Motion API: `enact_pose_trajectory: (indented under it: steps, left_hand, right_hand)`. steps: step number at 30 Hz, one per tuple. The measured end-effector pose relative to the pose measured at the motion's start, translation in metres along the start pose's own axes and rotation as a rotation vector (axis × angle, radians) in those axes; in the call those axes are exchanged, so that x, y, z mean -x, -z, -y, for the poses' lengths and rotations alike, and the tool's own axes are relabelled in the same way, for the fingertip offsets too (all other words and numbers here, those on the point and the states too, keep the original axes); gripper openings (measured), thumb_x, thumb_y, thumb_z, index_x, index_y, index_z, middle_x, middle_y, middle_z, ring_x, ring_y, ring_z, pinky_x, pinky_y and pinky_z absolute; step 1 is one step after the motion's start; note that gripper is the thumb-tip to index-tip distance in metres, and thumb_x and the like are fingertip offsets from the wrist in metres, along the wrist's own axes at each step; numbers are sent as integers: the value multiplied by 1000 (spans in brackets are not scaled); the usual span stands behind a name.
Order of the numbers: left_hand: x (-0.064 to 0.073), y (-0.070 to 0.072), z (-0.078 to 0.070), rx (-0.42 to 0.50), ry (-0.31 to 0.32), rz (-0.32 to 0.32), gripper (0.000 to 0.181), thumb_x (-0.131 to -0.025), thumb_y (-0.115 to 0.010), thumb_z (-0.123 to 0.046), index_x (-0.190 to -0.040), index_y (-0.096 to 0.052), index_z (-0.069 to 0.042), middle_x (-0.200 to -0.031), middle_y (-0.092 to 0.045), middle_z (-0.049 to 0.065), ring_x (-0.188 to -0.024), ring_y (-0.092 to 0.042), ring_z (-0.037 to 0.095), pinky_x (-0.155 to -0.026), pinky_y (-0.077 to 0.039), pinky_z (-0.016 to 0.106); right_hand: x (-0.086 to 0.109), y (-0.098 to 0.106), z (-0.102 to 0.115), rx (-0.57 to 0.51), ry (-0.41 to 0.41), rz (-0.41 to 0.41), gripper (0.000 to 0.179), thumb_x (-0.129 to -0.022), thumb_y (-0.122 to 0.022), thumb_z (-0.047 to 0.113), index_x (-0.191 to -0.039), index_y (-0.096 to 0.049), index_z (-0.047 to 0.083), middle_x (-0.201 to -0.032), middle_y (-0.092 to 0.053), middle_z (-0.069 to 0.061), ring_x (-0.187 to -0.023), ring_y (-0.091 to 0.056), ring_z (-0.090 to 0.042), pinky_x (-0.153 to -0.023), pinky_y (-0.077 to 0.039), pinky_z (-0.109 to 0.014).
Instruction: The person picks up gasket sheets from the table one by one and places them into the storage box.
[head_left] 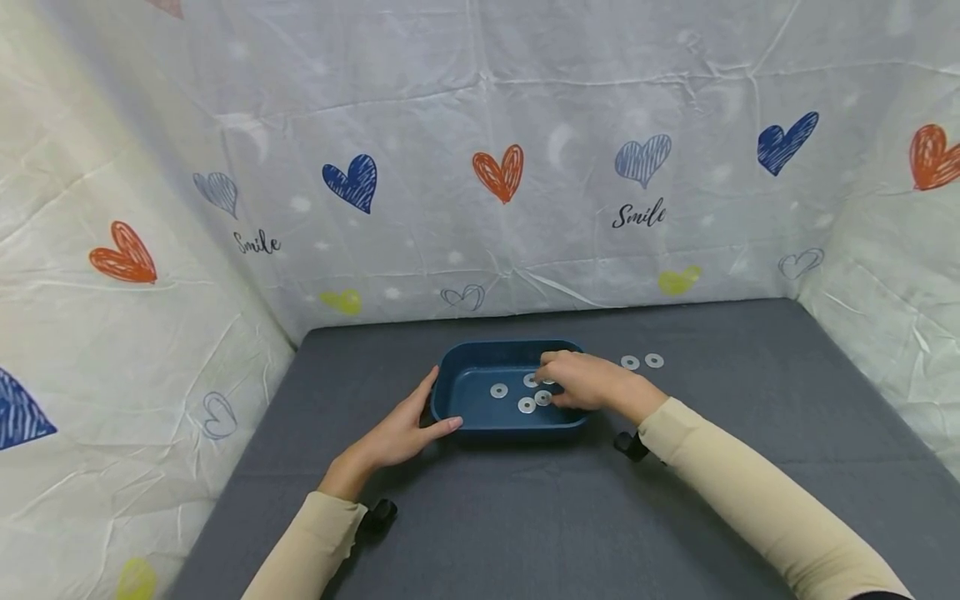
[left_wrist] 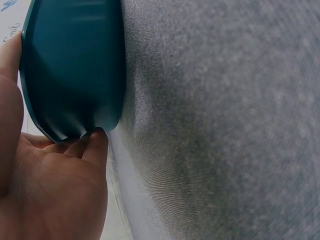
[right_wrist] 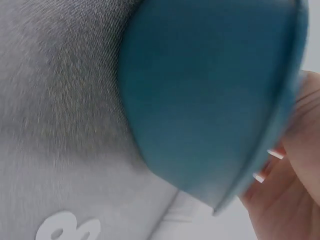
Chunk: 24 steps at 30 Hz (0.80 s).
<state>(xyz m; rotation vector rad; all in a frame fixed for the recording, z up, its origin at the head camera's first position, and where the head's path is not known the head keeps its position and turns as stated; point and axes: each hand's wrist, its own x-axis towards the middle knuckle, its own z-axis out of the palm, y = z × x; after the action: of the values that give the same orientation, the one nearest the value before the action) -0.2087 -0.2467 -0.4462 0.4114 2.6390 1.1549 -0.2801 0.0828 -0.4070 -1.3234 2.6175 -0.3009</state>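
A blue rectangular tray (head_left: 480, 432) with rounded corners lies on the dark cloth, several flat metal washers (head_left: 498, 390) spread over its floor. My left hand (head_left: 397, 433) grips the tray's left end, thumb at the near rim and fingers along the side wall. In the left wrist view, fingertips bend against the tray's outer wall (left_wrist: 75, 65). My right hand (head_left: 588, 383) reaches over the right rim into the tray, thumb and fingers spread apart above the washers. One washer (head_left: 549, 382) is partly hidden beneath it. The right wrist view shows mostly the tray's outside (right_wrist: 200, 100).
Two more washers (head_left: 654, 360) lie on the grey tablecloth (head_left: 525, 517), right of the tray. Behind and at both sides hangs a white curtain (head_left: 420, 100) printed with hearts. A dark wrist-worn device (head_left: 378, 518) sits below the left cuff.
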Motion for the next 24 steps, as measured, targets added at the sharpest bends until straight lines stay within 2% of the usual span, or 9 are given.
enact_pose_trajectory:
  steps: [4,13,20,24]
  left_hand:
    - [-1,0,-1,2,-4,-1,107,-98,-69,-47,-165,5,-8,-172,0,11,-157,-9,33,-121,-22,58]
    - [-2,-1,0,6,3,-7,104,-99,-69,-43,-165,4,-10,-172,0,10,-157,-9,33,-121,-21,58]
    - [-1,1,1,-16,6,-2,112,-94,-67,-60,-165,6,-14,-172,1,10,-157,-9,33,-121,-21,58]
    - [0,0,0,-16,9,4,112,-93,-67,-61,-165,6,-15,-172,1,9,-157,-8,33,-121,-21,59]
  right_hand:
    - [11,8,0,18,4,-19,36,-96,-74,14,-131,-70,6,-125,-62,-11,-111,-63,-24,-91,-56,-40]
    - [33,20,-4,-13,22,-74,37,-96,-74,17,-132,-68,8,-130,-60,-9,-116,-60,-25,-93,-54,-42]
    - [48,27,-9,-47,9,-105,35,-97,-72,20,-131,-68,9,-130,-60,-8,-117,-60,-25,-94,-53,-43]
    - [58,30,-13,-59,-18,-113,36,-98,-72,20,-131,-67,9,-131,-59,-8,-118,-60,-26,-95,-53,-45]
